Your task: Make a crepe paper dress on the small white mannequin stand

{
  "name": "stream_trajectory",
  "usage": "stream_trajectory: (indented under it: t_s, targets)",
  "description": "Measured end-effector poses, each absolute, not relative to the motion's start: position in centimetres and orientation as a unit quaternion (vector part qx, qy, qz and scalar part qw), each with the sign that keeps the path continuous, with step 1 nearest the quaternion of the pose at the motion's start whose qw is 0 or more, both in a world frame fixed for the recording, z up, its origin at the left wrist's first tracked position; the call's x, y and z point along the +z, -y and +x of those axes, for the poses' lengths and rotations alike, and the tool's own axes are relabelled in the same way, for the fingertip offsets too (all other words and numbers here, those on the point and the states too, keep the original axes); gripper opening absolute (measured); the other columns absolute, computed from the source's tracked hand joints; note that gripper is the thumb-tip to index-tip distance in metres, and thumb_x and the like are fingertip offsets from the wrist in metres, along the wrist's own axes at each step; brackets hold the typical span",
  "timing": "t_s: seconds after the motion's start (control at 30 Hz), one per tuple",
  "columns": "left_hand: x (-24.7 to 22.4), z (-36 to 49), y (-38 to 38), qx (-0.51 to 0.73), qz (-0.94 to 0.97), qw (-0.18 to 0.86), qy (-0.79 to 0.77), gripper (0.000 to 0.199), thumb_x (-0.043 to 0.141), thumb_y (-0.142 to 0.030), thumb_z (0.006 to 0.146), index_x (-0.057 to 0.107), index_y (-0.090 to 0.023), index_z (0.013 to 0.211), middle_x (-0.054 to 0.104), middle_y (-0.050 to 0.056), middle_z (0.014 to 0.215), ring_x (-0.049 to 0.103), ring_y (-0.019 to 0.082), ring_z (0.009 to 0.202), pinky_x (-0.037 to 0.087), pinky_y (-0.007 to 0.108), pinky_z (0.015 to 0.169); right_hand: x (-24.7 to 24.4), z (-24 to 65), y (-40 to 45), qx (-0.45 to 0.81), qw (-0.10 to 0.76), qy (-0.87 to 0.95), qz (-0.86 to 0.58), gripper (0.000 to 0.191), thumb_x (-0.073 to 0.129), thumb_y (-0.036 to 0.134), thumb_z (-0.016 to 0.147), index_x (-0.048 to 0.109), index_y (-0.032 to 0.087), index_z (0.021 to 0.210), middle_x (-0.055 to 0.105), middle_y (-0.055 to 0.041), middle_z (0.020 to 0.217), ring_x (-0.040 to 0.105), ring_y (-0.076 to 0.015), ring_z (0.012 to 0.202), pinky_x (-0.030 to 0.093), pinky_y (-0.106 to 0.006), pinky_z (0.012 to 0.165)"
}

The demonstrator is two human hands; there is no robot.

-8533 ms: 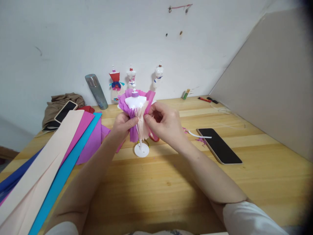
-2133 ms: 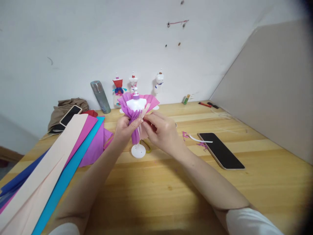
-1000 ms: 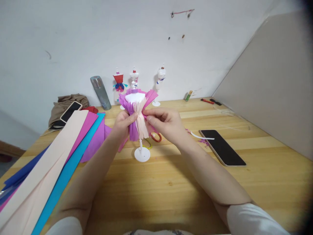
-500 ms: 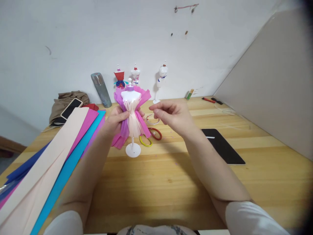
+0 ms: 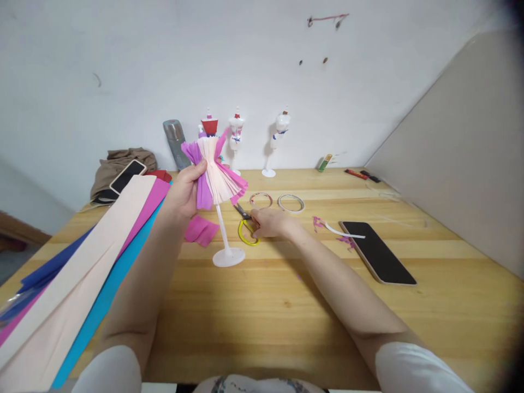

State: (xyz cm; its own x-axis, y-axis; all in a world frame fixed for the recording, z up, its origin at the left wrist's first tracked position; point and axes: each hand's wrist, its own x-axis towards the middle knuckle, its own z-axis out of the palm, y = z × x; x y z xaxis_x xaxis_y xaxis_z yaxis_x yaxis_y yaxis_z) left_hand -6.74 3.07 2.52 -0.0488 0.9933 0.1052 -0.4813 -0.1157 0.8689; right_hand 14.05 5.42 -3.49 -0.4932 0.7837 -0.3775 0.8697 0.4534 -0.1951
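Observation:
My left hand (image 5: 189, 188) is closed around the waist of a small dress-form mannequin (image 5: 229, 256) wrapped in pleated pink, purple and cream crepe paper (image 5: 221, 183). The mannequin is tilted back, its white stand towards me and its top partly hidden by the paper. On the table, my right hand (image 5: 268, 222) has its fingers curled over the handles of the scissors (image 5: 245, 214). One yellow handle loop shows, and the blades point away to the left. A piece of pink crepe paper (image 5: 201, 231) lies below my left hand.
Two tape rolls (image 5: 291, 203) lie beyond my right hand. A phone (image 5: 379, 252) with a white strip across it lies right, beside pink scraps (image 5: 347, 242). Several mannequins (image 5: 281, 123) and a thermos (image 5: 175, 139) stand by the wall. Crepe paper strips (image 5: 88, 278) cover the left side.
My right hand has gone down from its raised pinch to the scissors. My left hand has raised and tilted the mannequin. A white strip and pink scraps now show near the phone.

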Motion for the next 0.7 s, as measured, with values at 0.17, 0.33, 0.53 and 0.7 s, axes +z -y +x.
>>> stream_trajectory:
  t_s: [0.17,0.33,0.53,0.7]
  targets:
    - [3.4,-7.0,-2.7,0.64,0.338,0.6,-0.339,0.032,0.054,-0.02,0.097,0.069,-0.009,0.123,0.079,0.014,0.108,0.071,0.028,0.118,0.056,0.044,0.106,-4.0,14.5,-5.7,-0.179,0.104,-0.851,0.482,0.021,0.06,0.022,0.091,0.059,0.018,0.112,0.072,-0.01,0.097,0.067,-0.0198,0.08,0.037,-0.027,0.063]
    - [4.1,-6.8,-2.0,0.635,0.31,0.622,-0.336,0.032,0.047,-0.02,0.101,0.07,-0.009,0.12,0.079,0.014,0.107,0.07,0.028,0.12,0.056,0.042,0.107,-5.1,14.2,-6.0,-0.16,0.074,-0.858,0.482,0.035,0.065,0.034,0.089,0.056,0.018,0.119,0.073,-0.0134,0.105,0.069,-0.0266,0.092,0.039,-0.029,0.067]
    - [4.4,-6.8,-1.7,0.623,0.311,0.638,-0.329,0.034,0.045,-0.022,0.102,0.068,-0.01,0.124,0.079,0.013,0.109,0.071,0.026,0.119,0.056,0.038,0.106,-5.7,13.8,-6.0,-0.164,0.059,-0.868,0.465,0.033,0.063,0.025,0.086,0.058,0.017,0.118,0.074,-0.0158,0.103,0.07,-0.029,0.094,0.041,-0.031,0.07]
    - [4.8,-7.1,-1.7,0.613,0.314,0.651,-0.32,0.037,0.041,-0.022,0.103,0.066,-0.014,0.129,0.08,0.012,0.106,0.075,0.027,0.111,0.059,0.04,0.101,-5.5,15.1,-7.2,-0.204,0.008,-0.875,0.439,0.04,0.067,0.021,0.081,0.057,0.017,0.119,0.073,-0.0118,0.108,0.067,-0.0224,0.094,0.045,-0.027,0.075]
